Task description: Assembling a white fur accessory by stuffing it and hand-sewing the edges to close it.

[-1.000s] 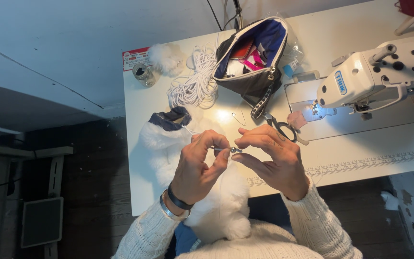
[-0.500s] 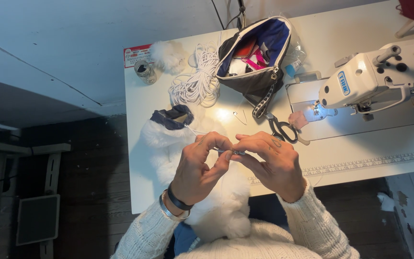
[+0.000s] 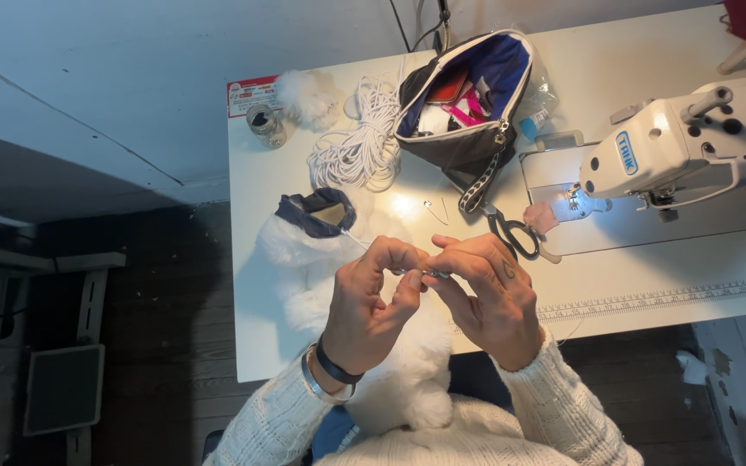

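Together, two hands (image 3: 438,298) on one small metal pin (image 3: 434,273).

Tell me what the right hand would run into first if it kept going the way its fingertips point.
The right hand points left, toward the left hand. Their fingertips already meet over a small metal piece, so it would press into that piece and the left fingers at once. Beyond them lies the white fluffy fabric.

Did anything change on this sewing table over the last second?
Hardly anything. The left hand and right hand stay pressed together, pinching a small metal piece over the white fluffy fabric; only the fingers shifted slightly. The scissors, cord bundle, pouch and sewing machine lie as before.
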